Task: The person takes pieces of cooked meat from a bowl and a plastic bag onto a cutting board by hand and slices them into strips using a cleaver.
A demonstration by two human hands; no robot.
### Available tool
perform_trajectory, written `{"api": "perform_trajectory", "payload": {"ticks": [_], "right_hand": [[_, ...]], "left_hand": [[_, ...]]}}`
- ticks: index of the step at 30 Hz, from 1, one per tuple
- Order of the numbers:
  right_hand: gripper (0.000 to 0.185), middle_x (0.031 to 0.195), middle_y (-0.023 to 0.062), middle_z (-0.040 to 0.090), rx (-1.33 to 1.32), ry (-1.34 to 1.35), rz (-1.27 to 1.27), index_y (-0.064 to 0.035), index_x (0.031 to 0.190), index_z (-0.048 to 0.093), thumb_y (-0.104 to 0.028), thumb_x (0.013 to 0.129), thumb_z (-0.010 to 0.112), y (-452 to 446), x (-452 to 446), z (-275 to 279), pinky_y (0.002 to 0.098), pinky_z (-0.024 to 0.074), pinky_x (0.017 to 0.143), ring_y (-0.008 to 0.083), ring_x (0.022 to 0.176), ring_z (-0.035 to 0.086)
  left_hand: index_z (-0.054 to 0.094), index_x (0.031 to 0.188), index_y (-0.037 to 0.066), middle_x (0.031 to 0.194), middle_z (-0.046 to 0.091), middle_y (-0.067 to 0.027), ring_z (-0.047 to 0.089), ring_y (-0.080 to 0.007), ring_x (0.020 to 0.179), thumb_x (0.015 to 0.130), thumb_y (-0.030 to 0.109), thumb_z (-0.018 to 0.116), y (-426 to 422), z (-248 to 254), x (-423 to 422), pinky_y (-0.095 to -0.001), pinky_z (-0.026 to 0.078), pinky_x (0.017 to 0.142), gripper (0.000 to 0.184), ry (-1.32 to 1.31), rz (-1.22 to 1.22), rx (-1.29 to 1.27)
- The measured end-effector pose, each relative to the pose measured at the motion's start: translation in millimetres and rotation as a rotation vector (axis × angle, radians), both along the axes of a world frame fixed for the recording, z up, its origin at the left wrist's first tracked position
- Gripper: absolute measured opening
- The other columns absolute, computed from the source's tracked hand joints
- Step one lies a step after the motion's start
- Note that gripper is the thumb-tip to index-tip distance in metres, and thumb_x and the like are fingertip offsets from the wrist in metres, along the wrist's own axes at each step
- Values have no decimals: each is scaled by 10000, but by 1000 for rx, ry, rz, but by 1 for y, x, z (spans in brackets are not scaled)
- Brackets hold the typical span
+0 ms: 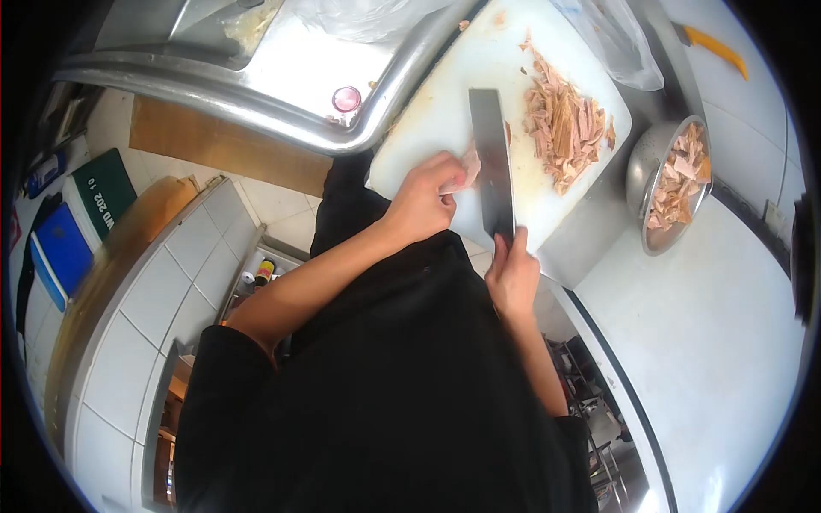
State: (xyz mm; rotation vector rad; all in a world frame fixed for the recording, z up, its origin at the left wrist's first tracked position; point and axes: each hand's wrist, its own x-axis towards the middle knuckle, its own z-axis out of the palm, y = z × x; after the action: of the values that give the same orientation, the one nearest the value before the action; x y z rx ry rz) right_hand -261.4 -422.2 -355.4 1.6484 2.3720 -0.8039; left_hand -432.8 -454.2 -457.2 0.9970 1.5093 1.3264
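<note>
My right hand (513, 272) is closed round the handle of a cleaver (491, 154), whose wide blade stands over the white cutting board (432, 128). Just left of the blade, my left hand (430, 195) is closed on a piece of meat (471, 162), its fingers bent close to the steel. Part of that piece is hidden by the hand and the blade. A pile of sliced meat (563, 124) lies on the board to the right of the cleaver.
A metal colander (643, 167) tilts at the right, holding more cut meat. Beyond the board lies a clear plastic bag (617, 43). A steel sink (256, 103) borders the board's left side. A yellow-handled knife (717, 53) is at the upper right.
</note>
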Motion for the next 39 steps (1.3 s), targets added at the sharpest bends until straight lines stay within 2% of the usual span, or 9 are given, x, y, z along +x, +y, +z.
{"api": "perform_trajectory", "payload": {"ticks": [9, 13, 16, 19, 21, 26, 31, 36, 39], "right_hand": [[203, 615, 232, 598, 113, -86, 10, -1, 1094, 459, -80, 938, 563, -14, 0, -24, 533, 467, 533, 447, 578, 610], [174, 591, 207, 581, 61, -172, -16, -26, 1040, 457, -109, 940, 573, -66, 71, -22, 526, 464, 531, 441, 563, 602], [178, 582, 194, 572, 8, -105, -70, -25, 1044, 482, -121, 938, 587, -82, 108, -9, 524, 445, 526, 437, 554, 589], [164, 597, 188, 571, 0, -38, -15, -19, 1012, 507, -121, 930, 606, -74, 118, 14, 509, 435, 511, 428, 549, 579], [154, 640, 191, 595, 98, 172, -130, -14, 970, 520, -111, 916, 627, -73, 125, 24, 477, 443, 504, 432, 564, 574], [153, 608, 37, 557, 87, 504, -648, 28, 1003, 502, -110, 978, 563, -68, 147, 18, 259, 368, 450, 69, 497, 482], [142, 579, 65, 544, 25, 657, -742, 23, 1008, 514, -109, 979, 560, -56, 161, 0, 300, 361, 440, 137, 462, 511], [110, 643, 181, 592, 105, 330, -388, -3, 1004, 550, -88, 944, 584, -63, 164, 1, 423, 415, 481, 362, 547, 598], [129, 671, 173, 620, 178, 317, -261, -2, 1026, 567, -84, 930, 594, -66, 152, 10, 436, 431, 496, 355, 566, 612]], "left_hand": [[590, 861, 9, 845, 604, -160, 619, -343, 774, 669, -139, 547, 9, -3, -20, -337, 482, 669, 246, -93, -13, -66], [607, 877, 18, 732, 623, -102, 635, -195, 713, 710, -110, 570, 13, -8, -52, -291, 482, 669, 214, -128, 42, -149], [600, 955, 10, 869, 623, -82, 620, -153, 823, 717, -133, 576, 43, 10, -75, -269, 479, 774, 279, -52, -35, -234], [615, 1010, 26, 1016, 638, -115, 621, -247, 972, 717, -123, 600, 77, 31, -71, -321, 481, 868, 329, 175, -122, -8], [621, 1092, 55, 1193, 603, -119, 529, -349, 1169, 699, -115, 609, 91, 48, -66, -411, 445, 976, 429, 683, -199, 303], [611, 1142, 76, 1249, 560, -107, 478, -330, 1224, 657, -81, 625, 84, 67, -37, -441, 381, 1037, 510, 938, -915, 437], [630, 1081, 82, 1054, 587, -77, 542, -269, 1057, 671, -11, 646, 96, 56, -10, -376, 454, 881, 421, 1037, -1050, 356], [624, 978, 6, 954, 646, -176, 619, -377, 908, 725, 114, 699, 73, 69, -1, -448, 499, 761, 285, 691, -727, -254], [613, 988, -15, 971, 652, -215, 630, -408, 895, 765, 134, 693, 36, 66, 16, -463, 502, 752, 280, 699, -398, -263]]}}
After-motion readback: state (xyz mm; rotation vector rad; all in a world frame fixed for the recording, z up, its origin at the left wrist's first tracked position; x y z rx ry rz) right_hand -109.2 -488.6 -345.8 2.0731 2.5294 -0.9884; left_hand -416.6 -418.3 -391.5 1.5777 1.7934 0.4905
